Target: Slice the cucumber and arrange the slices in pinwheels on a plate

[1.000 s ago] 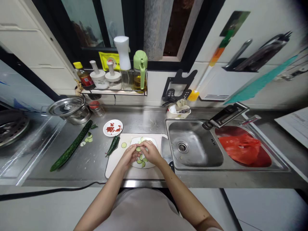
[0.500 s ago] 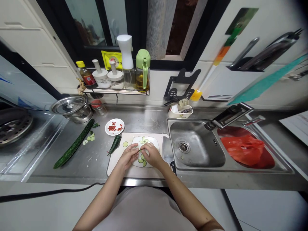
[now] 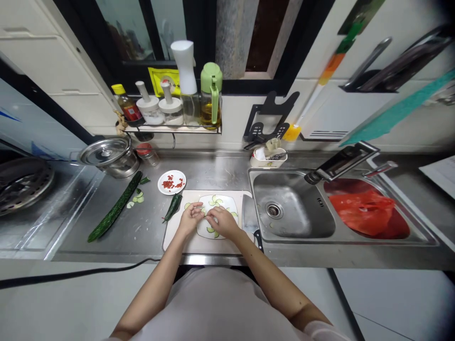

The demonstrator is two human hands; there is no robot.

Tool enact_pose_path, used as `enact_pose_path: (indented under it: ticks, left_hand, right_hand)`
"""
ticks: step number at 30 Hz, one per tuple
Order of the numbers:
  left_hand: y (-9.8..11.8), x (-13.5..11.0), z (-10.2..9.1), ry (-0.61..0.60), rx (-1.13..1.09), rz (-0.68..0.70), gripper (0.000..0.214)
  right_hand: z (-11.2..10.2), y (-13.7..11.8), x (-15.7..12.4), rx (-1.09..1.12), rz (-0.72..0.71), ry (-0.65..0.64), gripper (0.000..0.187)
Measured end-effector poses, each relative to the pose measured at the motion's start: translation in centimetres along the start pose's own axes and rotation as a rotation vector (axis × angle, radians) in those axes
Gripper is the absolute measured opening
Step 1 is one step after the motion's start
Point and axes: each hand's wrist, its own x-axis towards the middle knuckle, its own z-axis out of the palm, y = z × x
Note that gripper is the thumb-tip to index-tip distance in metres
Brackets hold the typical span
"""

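Observation:
My left hand and my right hand meet fingertip to fingertip over a white plate. Both are closed in a pinch, seemingly on a thin cucumber slice mostly hidden by the fingers. Cucumber slices lie fanned at the plate's far side, and more cucumber slices sit at its near side. Underneath is a pale cutting board. Another slice rests on the board behind my left hand, partly covered. Right of the plate lies a cleaver with a black handle.
Dark green peppers lie by the board's left edge, near a small plate of chopped red bits. Further left are a whole cucumber, a lidded pot and a jar. The sink is at right.
The view has tilted down slightly, so the counter sits higher in the picture. My hands stay together over the plate, their fingers shifted a little; the slice between them shows less than before.

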Motion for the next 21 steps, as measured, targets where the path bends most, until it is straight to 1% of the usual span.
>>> enact_pose_path:
  ticks: [3,6,10,13,17,21]
  left_hand:
    - [-0.2,0.1,-0.4,-0.009,0.086,0.054,0.047]
    - [-0.6,0.4,-0.8,-0.030,0.124,0.088,0.045]
    - [-1.1,1.0,-1.3,-0.045,0.180,0.120,0.042]
    - [-1.4,1.3,-1.5,-0.041,0.269,0.147,0.039]
    - [-1.6,1.5,-1.6,-0.021,0.420,0.173,0.037]
    - [-1.7,1.4,-1.5,0.003,0.553,0.204,0.037]
  right_hand:
    - [0.2,-0.1,0.3,0.010,-0.019,-0.026,0.016]
    - [0.4,-0.1,0.7,0.058,-0.015,-0.059,0.018]
    - [0.7,0.1,1.4,0.143,0.018,-0.124,0.020]
    - [1.1,0.5,2.1,0.166,0.062,-0.173,0.019]
    - [1.6,0.8,2.7,0.114,0.107,-0.224,0.020]
    - [1.8,0.7,2.9,0.024,0.130,-0.239,0.022]
